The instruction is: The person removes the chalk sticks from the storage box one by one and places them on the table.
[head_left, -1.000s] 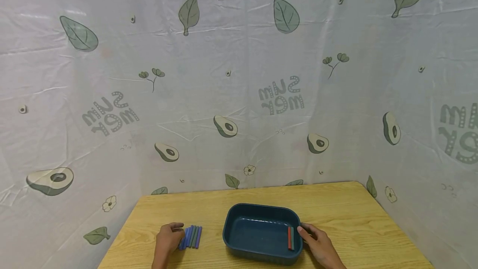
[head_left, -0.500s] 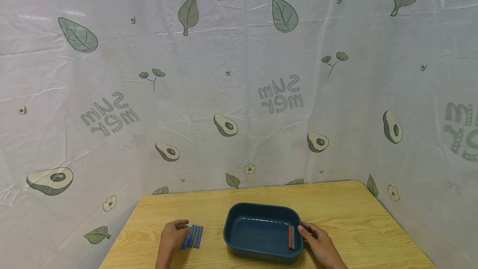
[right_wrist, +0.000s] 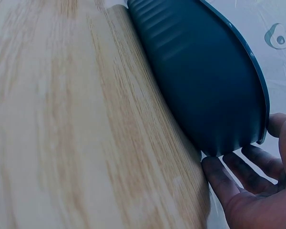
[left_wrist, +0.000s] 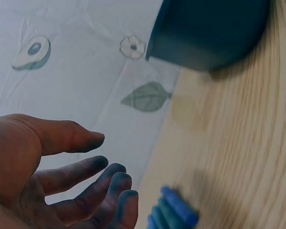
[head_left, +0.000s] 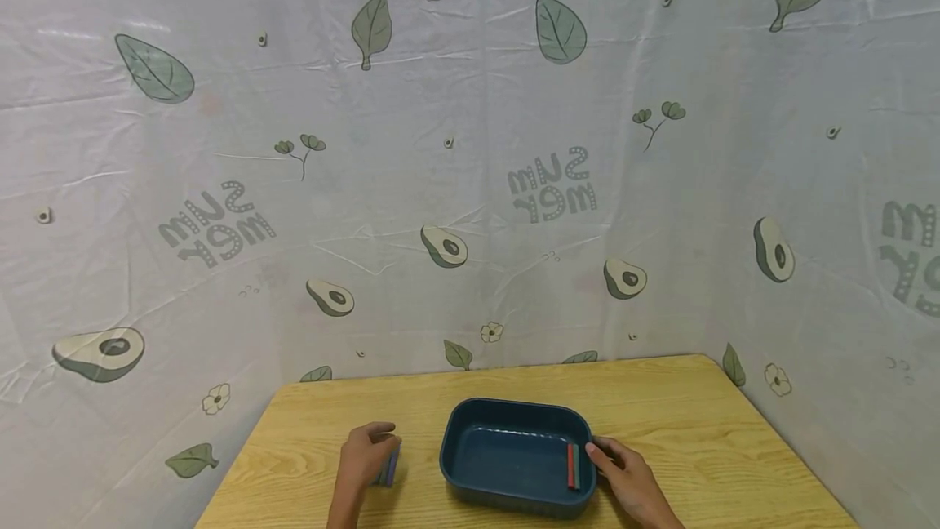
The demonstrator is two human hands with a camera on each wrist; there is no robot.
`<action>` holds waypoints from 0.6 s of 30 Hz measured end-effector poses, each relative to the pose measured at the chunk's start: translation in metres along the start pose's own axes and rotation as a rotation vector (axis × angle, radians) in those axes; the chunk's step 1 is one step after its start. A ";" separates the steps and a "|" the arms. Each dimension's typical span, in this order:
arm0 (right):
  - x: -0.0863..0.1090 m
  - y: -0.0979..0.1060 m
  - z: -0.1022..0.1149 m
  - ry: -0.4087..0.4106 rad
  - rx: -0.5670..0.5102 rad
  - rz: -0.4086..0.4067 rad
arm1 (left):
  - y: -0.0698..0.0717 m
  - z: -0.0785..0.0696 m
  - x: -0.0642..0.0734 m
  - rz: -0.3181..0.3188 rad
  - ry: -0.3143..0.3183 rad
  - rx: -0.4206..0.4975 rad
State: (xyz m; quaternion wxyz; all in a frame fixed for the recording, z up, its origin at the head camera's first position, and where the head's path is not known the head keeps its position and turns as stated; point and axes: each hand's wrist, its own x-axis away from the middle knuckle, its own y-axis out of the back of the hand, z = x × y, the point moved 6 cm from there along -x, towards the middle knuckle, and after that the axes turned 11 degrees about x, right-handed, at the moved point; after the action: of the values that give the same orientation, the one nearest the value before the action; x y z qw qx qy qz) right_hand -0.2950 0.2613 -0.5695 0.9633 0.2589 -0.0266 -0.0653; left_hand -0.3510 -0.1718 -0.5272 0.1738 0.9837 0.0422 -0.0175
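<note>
My left hand [head_left: 365, 457] hovers over a row of blue, purple and green sticks [head_left: 392, 468] that look like chalk, hiding most of them in the head view. In the left wrist view its thumb and fingers [left_wrist: 120, 186] stand apart with nothing between them, and the sticks [left_wrist: 180, 207] lie beyond the fingertips. A dark blue rectangular tub [head_left: 499, 464] stands right of the row. My right hand [head_left: 630, 480] holds the tub's right end, thumb at the rim and fingers against the outer wall [right_wrist: 214, 95]. Inside lie a red stick [head_left: 570, 466] and a green stick [head_left: 576, 468], side by side.
All of this is on a light wooden table [head_left: 661, 398]. A pale curtain [head_left: 470, 186] printed with leaves and avocados hangs behind the table and along both sides.
My left hand has moved to the right across the row of sticks and now covers more of them. The right hand and the tub have stayed in place.
</note>
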 end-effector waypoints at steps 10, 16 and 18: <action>-0.002 -0.003 -0.007 -0.060 0.017 0.057 | -0.031 -0.025 0.006 0.058 -0.044 0.105; -0.004 -0.002 -0.006 -0.047 0.023 0.053 | -0.046 -0.037 0.007 0.055 -0.075 0.148; -0.005 -0.002 -0.005 -0.035 0.030 0.040 | -0.051 -0.041 0.007 0.058 -0.091 0.153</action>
State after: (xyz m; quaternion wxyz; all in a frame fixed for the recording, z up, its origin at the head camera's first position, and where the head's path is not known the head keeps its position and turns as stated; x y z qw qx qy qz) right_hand -0.2995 0.2629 -0.5748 0.9598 0.2716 -0.0494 -0.0502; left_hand -0.3483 -0.1090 -0.5063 0.1006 0.9931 0.0041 -0.0601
